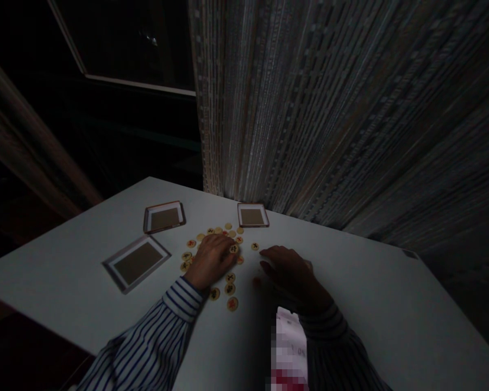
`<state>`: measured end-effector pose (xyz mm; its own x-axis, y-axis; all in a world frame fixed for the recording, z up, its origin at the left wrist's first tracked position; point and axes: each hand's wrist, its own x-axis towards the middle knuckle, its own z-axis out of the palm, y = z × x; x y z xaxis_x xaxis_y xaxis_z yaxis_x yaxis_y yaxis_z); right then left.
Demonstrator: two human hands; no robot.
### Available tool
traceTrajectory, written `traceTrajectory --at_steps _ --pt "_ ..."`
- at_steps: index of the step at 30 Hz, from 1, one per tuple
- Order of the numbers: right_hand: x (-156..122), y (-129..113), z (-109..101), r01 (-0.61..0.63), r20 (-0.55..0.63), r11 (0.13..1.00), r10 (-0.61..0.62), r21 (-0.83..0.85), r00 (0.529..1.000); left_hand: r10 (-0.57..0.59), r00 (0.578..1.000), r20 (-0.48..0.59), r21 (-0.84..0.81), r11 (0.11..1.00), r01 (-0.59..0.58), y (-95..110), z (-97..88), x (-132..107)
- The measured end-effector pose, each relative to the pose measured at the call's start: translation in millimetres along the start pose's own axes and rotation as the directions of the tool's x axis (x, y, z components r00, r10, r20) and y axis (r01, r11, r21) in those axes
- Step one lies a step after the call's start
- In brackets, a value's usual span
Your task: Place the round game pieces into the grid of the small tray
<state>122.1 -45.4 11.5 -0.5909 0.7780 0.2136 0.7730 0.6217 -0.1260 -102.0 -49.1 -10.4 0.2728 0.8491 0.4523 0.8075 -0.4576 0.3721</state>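
- Left hand (209, 260): palm down, fingers curved over the heap of round counters (230, 289), fingertips on them — cannot tell whether it grips any.
- Right hand (293, 274): palm down, fingers slightly spread and curled, just right of the heap; nothing visibly held. A pale scrap (308, 264) shows beyond the knuckles, too dim to identify.
- Counters: cream discs, flat, glossy, with red or dark cross-like marks; none legible. Most lie bunched under and around the left hand, some in a short line nearer the person, one apart (255, 246) between the hands. One by the right fingers is lost in shadow.
- Three shallow rectangular trays, pale rims, brownish floors: one at far left (137, 263), one beyond it (164, 218), one beyond the heap (252, 215). All appear to hold nothing.
- White table (375, 304): smooth, matte, its corner near the wall.
- Paper slip (289, 342): between the forearms, cut off below; pixelated, red at its lower end, no text readable.
- Sleeves: blue-and-white striped shirt (155, 336), the right one (326, 326) dark in shadow.
- Behind: ribbed woven curtain (330, 108); dark window frame (122, 81).
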Motion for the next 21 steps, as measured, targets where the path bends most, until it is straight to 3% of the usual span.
traceTrajectory --at_steps 10,16,21 --pt "-8 -4 -4 -0.022 -0.091 0.999 0.025 0.037 0.995 0.003 0.999 -0.033 -0.045 0.999 -0.005 19 -3.0 -2" --pt "-17 -6 -10 -0.015 -0.18 0.97 0.061 0.243 0.982 0.031 0.999 -0.039 -0.197 0.98 -0.038 34 -3.7 -3" --pt "-24 -3 -12 -0.012 -0.227 0.906 0.119 0.424 0.967 -0.03 0.999 -0.019 -0.375 0.927 0.021 47 2.0 -5"
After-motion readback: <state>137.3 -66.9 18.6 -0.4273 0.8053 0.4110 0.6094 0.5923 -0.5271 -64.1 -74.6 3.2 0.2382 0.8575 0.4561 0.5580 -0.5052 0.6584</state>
